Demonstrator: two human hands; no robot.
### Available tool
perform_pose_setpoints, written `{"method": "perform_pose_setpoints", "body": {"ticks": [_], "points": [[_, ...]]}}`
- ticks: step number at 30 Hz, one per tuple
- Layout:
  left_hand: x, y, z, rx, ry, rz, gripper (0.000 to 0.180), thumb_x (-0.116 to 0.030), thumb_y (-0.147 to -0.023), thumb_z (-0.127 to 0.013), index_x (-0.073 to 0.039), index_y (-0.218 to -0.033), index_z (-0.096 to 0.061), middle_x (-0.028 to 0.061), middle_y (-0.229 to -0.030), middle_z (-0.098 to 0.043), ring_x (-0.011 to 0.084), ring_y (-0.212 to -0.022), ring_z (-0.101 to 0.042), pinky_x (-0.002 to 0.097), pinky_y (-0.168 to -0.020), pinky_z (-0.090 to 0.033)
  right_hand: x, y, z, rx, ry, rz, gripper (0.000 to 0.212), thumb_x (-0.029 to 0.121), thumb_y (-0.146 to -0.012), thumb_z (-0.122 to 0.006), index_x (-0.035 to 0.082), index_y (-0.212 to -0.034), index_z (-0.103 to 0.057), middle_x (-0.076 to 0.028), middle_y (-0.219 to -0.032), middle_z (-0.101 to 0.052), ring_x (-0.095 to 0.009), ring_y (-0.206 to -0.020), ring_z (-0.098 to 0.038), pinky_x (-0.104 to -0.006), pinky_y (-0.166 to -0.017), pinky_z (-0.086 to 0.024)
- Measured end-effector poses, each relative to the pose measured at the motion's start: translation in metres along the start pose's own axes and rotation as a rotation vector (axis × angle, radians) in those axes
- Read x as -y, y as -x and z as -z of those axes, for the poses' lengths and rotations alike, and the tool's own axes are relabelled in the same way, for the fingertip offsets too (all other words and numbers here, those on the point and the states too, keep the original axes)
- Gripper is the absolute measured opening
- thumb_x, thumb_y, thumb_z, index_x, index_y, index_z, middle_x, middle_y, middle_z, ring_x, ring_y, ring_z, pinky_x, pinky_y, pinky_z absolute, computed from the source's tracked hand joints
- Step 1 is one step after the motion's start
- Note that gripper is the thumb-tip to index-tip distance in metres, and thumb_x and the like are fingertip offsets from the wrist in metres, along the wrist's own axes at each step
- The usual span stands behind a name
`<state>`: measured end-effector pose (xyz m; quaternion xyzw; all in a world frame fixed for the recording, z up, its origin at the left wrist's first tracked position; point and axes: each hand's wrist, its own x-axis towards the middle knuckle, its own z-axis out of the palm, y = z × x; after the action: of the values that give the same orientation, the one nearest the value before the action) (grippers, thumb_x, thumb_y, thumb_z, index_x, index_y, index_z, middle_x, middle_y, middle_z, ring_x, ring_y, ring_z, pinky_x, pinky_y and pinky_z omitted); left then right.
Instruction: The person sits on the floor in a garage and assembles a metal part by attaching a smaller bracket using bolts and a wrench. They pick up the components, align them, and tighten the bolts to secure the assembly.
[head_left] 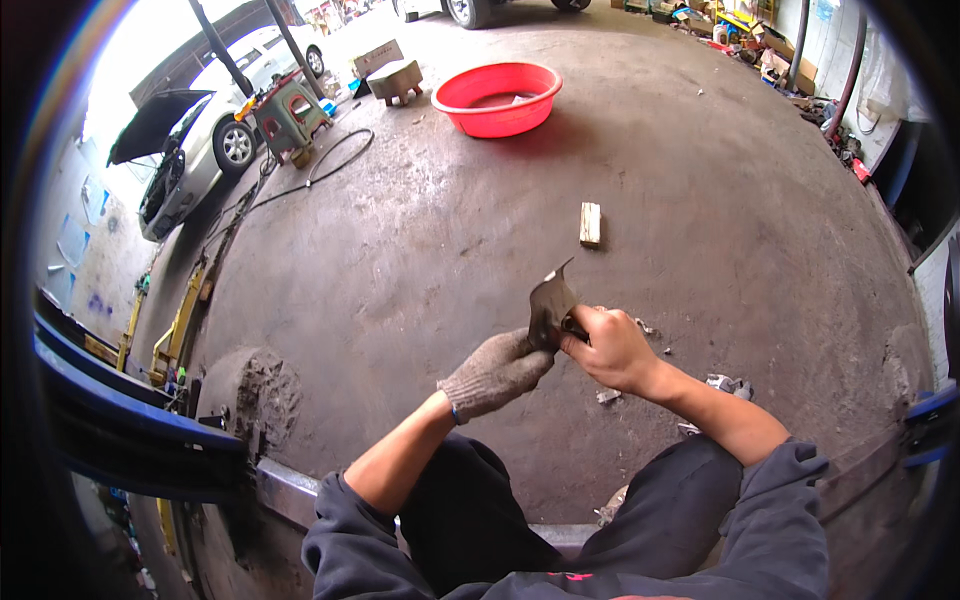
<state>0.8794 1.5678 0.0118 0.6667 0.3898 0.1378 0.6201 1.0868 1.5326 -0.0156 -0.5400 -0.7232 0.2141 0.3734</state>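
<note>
In front of my knees, my left hand (500, 374), in a grey knitted glove, is closed around the lower part of a bent metal plate (552, 300). The plate stands up from the glove, dull grey, with a thin pointed corner at its top. My bare right hand (612, 346) is a fist pressed up against the plate's right side. A small dark end shows by its thumb, but what the fist holds is mostly hidden by the fingers. On the floor beyond the plate lies a pale wooden block (590, 225).
A red plastic basin (497, 103) stands farther off, near a low stool (395, 80). At left are a grey-green plastic stool (290, 117), a hose (340, 168), a car with raised hood (190, 150) and a blue lift arm (130, 420). Scraps (730, 385) lie beside my right knee.
</note>
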Motion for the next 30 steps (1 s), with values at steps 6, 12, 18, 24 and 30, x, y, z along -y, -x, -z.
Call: {"method": "perform_pose_setpoints", "body": {"ticks": [6,12,18,24,30], "points": [[-0.003,-0.010,0.010,0.174,0.402,0.276,0.033,-0.040,-0.100,-0.060,-0.008,-0.093,-0.063,-0.0015,-0.062,-0.050,0.0093,-0.048,-0.042,0.0272,-0.043,-0.031,0.003,-0.003,0.009,0.129,0.084,0.025,0.024,0.021,-0.090,-0.070,0.002,-0.091,-0.056,-0.024,-0.086,-0.064,-0.046,-0.084,-0.062,-0.0515,-0.072,-0.049],[-0.001,-0.003,0.006,0.204,0.737,0.348,0.030,-0.030,-0.104,-0.050,-0.005,-0.105,-0.067,0.0090,-0.073,-0.065,0.0158,-0.054,-0.056,0.0250,-0.044,-0.039,0.002,0.001,0.014,0.194,-0.014,0.025,0.016,0.006,-0.095,-0.063,-0.001,-0.110,-0.061,-0.013,-0.095,-0.063,-0.021,-0.085,-0.062,-0.0339,-0.077,-0.050],[0.007,-0.008,0.007,0.300,0.797,0.245,0.032,-0.029,-0.104,-0.050,-0.001,-0.099,-0.066,0.0116,-0.076,-0.071,0.0192,-0.057,-0.066,0.0260,-0.049,-0.053,0.018,-0.007,0.017,0.197,-0.096,-0.212,0.030,0.026,-0.095,-0.067,-0.002,-0.102,-0.065,-0.019,-0.093,-0.069,-0.027,-0.081,-0.067,-0.0373,-0.075,-0.052],[0.005,-0.010,0.005,0.235,0.630,0.307,0.035,-0.030,-0.105,-0.048,-0.003,-0.090,-0.065,0.0103,-0.068,-0.066,0.0097,-0.042,-0.044,0.0223,-0.037,-0.029,-0.003,-0.004,0.007,0.195,-0.135,-0.106,0.017,0.014,-0.094,-0.064,0.001,-0.105,-0.060,-0.009,-0.085,-0.064,-0.015,-0.079,-0.059,-0.0315,-0.075,-0.050],[-0.002,-0.004,-0.002,0.101,0.392,0.197,0.039,-0.036,-0.105,-0.051,-0.006,-0.087,-0.068,0.0036,-0.063,-0.060,0.0077,-0.043,-0.043,0.0224,-0.038,-0.030,0.000,-0.007,0.011,0.196,-0.039,-0.117,0.028,0.021,-0.092,-0.061,-0.002,-0.109,-0.062,-0.019,-0.094,-0.070,-0.030,-0.084,-0.069,-0.0390,-0.078,-0.053]]}}
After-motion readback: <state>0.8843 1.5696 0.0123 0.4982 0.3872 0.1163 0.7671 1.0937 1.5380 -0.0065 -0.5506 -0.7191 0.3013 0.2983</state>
